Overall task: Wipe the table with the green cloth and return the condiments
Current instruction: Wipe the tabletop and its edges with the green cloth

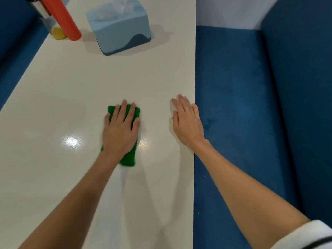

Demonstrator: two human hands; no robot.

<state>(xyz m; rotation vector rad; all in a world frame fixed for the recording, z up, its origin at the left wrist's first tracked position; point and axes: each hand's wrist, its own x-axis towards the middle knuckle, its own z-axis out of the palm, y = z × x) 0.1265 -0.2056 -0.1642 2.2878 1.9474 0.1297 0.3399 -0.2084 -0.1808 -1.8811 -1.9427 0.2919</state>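
A light blue tissue box stands far off, with a darker blue wave along its bottom. Something thin and pale, maybe a tissue, sticks out on top. A dark blue soft seat runs along the right, with a white wall behind it.

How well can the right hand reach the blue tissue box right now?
Probably yes. The right hand lies flat and empty near the table edge, with only bare tabletop between it and the tissue box. The box sits far up the table, so a lean may be needed.
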